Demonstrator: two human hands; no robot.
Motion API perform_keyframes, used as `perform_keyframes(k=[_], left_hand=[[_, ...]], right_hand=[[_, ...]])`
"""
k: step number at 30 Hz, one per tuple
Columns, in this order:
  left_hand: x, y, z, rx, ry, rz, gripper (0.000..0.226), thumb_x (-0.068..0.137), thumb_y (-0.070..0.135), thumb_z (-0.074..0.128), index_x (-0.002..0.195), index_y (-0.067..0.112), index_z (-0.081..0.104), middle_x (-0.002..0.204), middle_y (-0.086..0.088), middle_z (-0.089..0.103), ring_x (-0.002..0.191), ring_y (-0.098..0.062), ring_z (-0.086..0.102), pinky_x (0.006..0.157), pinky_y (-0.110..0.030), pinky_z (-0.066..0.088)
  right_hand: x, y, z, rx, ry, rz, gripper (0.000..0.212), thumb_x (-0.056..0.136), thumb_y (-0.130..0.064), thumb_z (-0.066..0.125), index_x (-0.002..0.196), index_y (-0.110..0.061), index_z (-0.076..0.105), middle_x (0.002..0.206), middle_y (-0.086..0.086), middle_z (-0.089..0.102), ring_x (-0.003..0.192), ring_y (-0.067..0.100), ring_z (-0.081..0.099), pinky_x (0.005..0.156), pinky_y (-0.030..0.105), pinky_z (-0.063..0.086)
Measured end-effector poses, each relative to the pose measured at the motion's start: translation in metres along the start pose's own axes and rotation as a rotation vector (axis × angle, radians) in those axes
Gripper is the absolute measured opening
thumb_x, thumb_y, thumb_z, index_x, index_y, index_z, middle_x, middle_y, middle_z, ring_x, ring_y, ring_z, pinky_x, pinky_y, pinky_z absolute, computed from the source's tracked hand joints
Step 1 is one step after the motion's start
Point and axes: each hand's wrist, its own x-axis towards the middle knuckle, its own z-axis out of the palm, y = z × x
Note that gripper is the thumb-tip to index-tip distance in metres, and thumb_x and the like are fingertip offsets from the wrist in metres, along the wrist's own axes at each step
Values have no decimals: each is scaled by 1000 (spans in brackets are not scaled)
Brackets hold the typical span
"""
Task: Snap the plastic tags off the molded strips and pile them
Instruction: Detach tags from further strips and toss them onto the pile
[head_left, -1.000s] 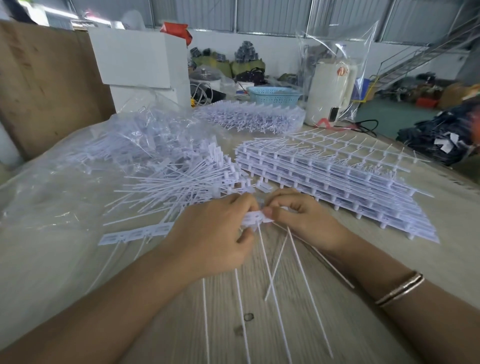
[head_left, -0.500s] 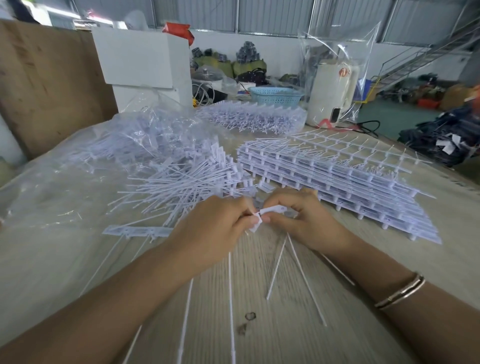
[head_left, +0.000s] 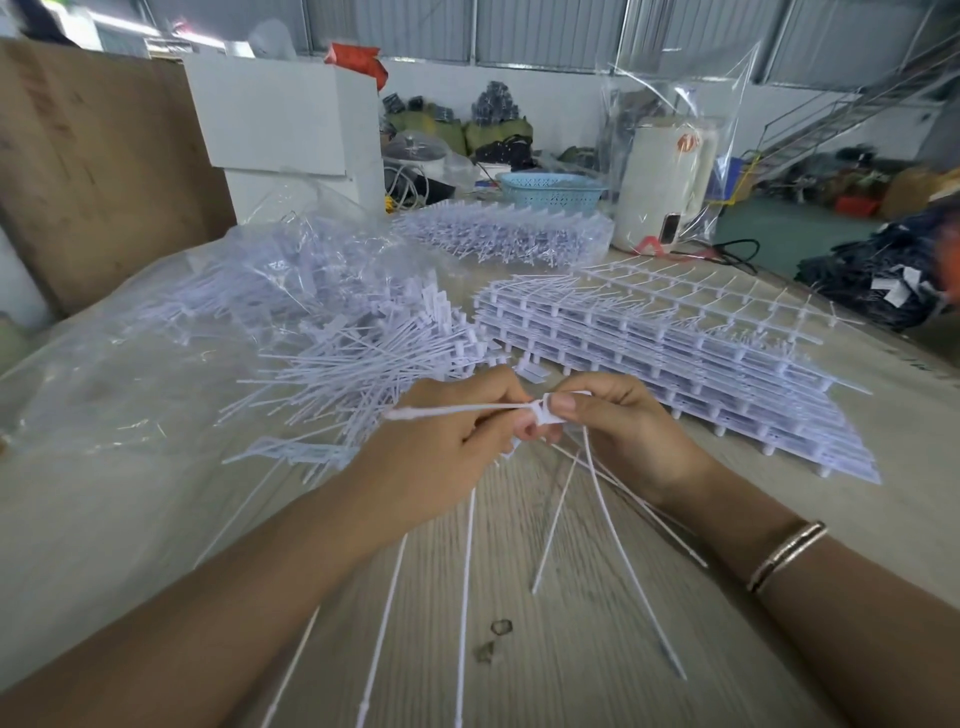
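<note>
Both hands meet over the wooden surface (head_left: 571, 623), just in front of the stack of molded strips (head_left: 701, 364). The left hand (head_left: 441, 457) pinches one tag (head_left: 457, 410), whose thin tail lies sideways across its knuckles; the right hand (head_left: 623, 431) grips the short strip piece (head_left: 548, 410), fingers curled round it, with more tails hanging down. A clean break probably calls for bending right at the joint, thumbs close together, then dropping the tag onto the loose pile (head_left: 363, 364) to the left. Compared with half a second ago, the tag's tail has swung from hanging down to pointing left.
</note>
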Motion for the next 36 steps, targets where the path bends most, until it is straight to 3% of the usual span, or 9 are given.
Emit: perform_keyframes(k=[4,8,15,20,22,25,29,32,36], left_hand=[[1,1,1,-106,-64,-18,13,94,22,53,85,23,62,78,4,69,72,-8,66,69,-33,53],[2,4,3,-233,-114,-24,15,89,26,48,86,24,62,83,9,71,72,-5,68,68,-17,49],[1,5,3,-371,-187,-38,15,95,15,49,88,22,60,87,7,73,76,-8,69,65,-18,52],[2,6,-16,-503,-173,-92,21,86,27,47,91,10,60,94,5,73,79,-12,70,64,-20,55],[4,2,-20,-462,-93,-98,16,85,24,54,91,11,61,91,8,73,77,-9,70,63,-19,55],[1,-5,-11,-156,-50,-77,14,83,19,68,92,29,63,86,13,70,76,1,65,68,-17,52],[-2,-13,4,214,-58,0,30,82,22,68,110,23,59,99,11,61,89,-7,60,77,-35,49],[-1,-10,12,356,2,-10,59,84,28,65,136,23,37,116,5,49,97,-12,59,73,-34,51],[0,3,17,441,50,65,66,82,23,67,139,15,36,120,-4,47,91,-20,60,67,-36,53]], right_hand=[[0,-1,-2,59,-39,-3,24,79,-9,54,67,-14,74,66,3,69,69,16,63,74,24,48],[-1,0,-2,103,-54,-4,23,78,-12,54,63,-13,72,64,4,68,70,17,63,77,26,48],[-2,-4,0,161,-144,27,26,78,-12,51,59,-16,69,58,3,65,60,14,61,68,23,47],[1,-17,-24,436,4,-13,24,78,-14,53,55,-14,62,60,7,67,89,25,67,87,32,50],[-3,-14,-35,223,118,19,23,81,-19,54,60,-17,64,69,8,69,91,24,67,83,27,51],[-1,4,-30,-379,210,188,18,86,-32,62,77,-17,69,83,2,70,76,12,65,73,32,45],[15,7,-21,-927,178,84,16,87,-29,63,100,-21,70,94,-4,65,91,19,62,86,39,47],[11,1,-16,-952,271,18,26,91,-32,57,115,-24,63,105,-6,61,101,15,55,94,48,40],[3,-11,11,-832,29,0,31,88,-47,50,87,-26,72,100,-7,64,104,16,51,97,47,32]])
